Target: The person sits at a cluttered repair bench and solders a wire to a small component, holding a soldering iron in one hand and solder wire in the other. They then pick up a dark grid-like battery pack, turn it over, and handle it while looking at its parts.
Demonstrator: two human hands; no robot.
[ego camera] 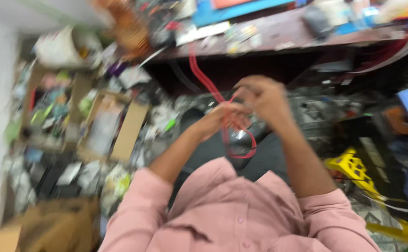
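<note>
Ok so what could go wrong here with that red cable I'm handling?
The red cable runs up to the cluttered bench, so pulling may drag small items off it. Its loop below the left hand and right hand could tangle. The picture is blurred, so the grip itself is unclear.

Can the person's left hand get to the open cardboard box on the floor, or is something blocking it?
Probably yes: nothing stands between the left hand and the cardboard box, though that hand is holding the red cable.
</note>
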